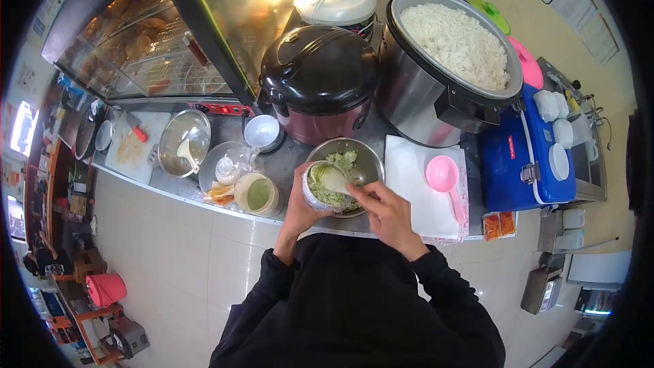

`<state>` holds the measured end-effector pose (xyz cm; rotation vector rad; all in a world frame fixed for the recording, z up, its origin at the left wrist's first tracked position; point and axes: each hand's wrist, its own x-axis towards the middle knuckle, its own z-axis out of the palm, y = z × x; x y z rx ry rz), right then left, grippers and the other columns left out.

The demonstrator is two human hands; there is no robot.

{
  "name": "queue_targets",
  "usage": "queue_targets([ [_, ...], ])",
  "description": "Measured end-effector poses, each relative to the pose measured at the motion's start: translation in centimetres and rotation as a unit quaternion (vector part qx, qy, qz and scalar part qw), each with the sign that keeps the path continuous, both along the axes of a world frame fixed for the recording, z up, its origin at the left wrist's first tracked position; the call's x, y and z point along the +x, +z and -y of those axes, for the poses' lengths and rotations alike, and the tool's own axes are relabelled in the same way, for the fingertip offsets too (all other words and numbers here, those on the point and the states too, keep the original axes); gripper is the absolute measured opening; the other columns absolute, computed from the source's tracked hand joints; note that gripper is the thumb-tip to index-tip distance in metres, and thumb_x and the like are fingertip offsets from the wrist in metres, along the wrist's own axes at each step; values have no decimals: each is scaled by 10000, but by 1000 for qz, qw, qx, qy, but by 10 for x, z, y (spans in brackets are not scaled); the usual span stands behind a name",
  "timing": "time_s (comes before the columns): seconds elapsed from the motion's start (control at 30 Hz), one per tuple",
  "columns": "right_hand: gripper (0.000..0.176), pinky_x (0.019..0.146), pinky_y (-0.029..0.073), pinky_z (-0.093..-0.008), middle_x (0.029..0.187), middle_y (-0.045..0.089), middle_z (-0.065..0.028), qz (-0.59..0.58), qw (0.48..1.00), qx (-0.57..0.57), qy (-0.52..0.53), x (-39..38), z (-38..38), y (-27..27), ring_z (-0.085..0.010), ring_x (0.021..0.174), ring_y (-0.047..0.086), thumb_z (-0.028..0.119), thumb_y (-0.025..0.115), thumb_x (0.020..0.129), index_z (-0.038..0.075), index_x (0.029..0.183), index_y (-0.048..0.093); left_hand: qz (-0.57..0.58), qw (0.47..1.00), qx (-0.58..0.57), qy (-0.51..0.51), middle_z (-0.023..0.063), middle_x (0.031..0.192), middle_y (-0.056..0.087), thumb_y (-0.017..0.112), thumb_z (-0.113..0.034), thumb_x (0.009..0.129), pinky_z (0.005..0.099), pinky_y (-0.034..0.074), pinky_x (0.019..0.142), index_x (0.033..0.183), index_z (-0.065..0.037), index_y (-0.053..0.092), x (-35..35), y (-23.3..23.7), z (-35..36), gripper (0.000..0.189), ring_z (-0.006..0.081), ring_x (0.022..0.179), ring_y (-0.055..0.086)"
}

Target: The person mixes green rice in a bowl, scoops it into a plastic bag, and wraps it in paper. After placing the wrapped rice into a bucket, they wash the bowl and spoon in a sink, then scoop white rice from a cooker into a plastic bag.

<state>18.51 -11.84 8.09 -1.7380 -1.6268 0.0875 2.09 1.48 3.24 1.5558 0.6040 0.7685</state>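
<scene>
My left hand (298,202) grips a small white bowl (310,197) of green, grainy food, tilted over a metal bowl (374,163). With closed fingers my right hand (393,217) holds a white spoon (334,179), its head in the small bowl's green food. More of that green food (343,157) lies in the metal bowl below. To the left of my left hand stands a cream-coloured tub (271,199) with pale green contents. A white sheet (409,184) with a pink ladle (443,174) on it lies to the right.
A dark rice cooker (317,71) with its lid down and a large open cooker (426,105) full of white rice stand behind. At the right is a blue cooler box (507,157). Another metal bowl (178,129) and a cutting board (136,163) lie left, below a glass-fronted warmer (157,48).
</scene>
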Motion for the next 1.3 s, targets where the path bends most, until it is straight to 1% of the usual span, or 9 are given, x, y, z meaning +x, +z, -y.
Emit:
queue_targets([
  [0.13, 491, 628, 508, -294, 902, 607, -42, 40, 999, -11, 4, 4, 1, 7, -185, 766, 670, -61, 584, 794, 151, 1230, 661, 12, 999, -38, -8, 84, 1283, 487, 865, 8, 522, 344, 390, 1060, 1364, -33, 345, -4, 1, 0, 991, 200, 1224, 480],
  [0.23, 292, 570, 445, -247, 794, 577, -16, -240, 968, 11, -70, 8, -3, -6, -108, 680, 606, 22, 564, 917, 65, 1195, 645, 32, 998, -60, 7, 84, 1281, 490, 865, -2, 540, 344, 394, 1057, 1362, -30, 344, -4, -11, 1, 973, 197, 1219, 484],
  [0.37, 130, 526, 306, -192, 674, 472, 59, -524, 845, -97, -33, 9, 6, -8, -22, 581, 392, 171, 552, 984, 49, 968, 592, 26, 995, -85, 34, 85, 1277, 492, 867, -11, 552, 346, 395, 1054, 1356, -23, 339, -1, -12, 4, 962, 196, 1210, 489],
  [0.7, 175, 493, 265, -214, 635, 420, 78, -397, 894, -205, 17, 14, -10, -23, -13, 560, 354, 131, 569, 967, 67, 808, 534, -92, 986, 124, 63, 169, 1257, 557, 884, -57, 558, 380, 465, 976, 1336, -37, 365, 2, 17, 8, 935, 290, 1160, 580],
  [0.8, 172, 493, 262, -205, 626, 416, 78, -453, 871, -185, 38, 33, -10, -17, -12, 552, 349, 152, 574, 963, 72, 813, 553, -82, 987, 120, 72, 162, 1266, 554, 889, -69, 552, 384, 464, 978, 1327, -43, 387, 0, 12, 4, 923, 309, 1164, 576],
  [0.93, 178, 514, 273, -207, 631, 418, 76, -650, 720, -237, -52, 43, -14, 14, -15, 574, 361, 198, 565, 959, 98, 812, 567, -100, 984, 130, 73, 165, 1273, 550, 897, -88, 547, 383, 467, 972, 1323, -47, 401, -6, -1, 3, 921, 322, 1169, 573],
  [1.13, 176, 511, 288, -242, 625, 422, 69, -369, 918, -142, 29, 1, -21, -42, -26, 570, 370, 156, 573, 945, 73, 791, 553, -114, 976, 178, 48, 169, 1275, 545, 896, -102, 557, 387, 469, 967, 1320, -47, 408, -7, -1, -1, 908, 338, 1161, 576],
  [1.27, 172, 488, 271, -233, 614, 398, 65, -454, 872, -179, 30, 11, -18, -37, -27, 549, 352, 150, 558, 953, 71, 802, 536, -105, 978, 167, 70, 167, 1260, 558, 897, -107, 573, 385, 472, 960, 1312, -34, 401, -4, -4, 4, 893, 321, 1147, 587],
  [1.3, 157, 475, 257, -229, 610, 379, 69, -573, 796, -196, 10, 14, -16, -27, -25, 536, 336, 153, 552, 957, 79, 819, 537, -95, 981, 150, 82, 168, 1256, 560, 898, -107, 576, 383, 472, 959, 1310, -30, 397, -4, -5, 6, 892, 315, 1144, 589],
])
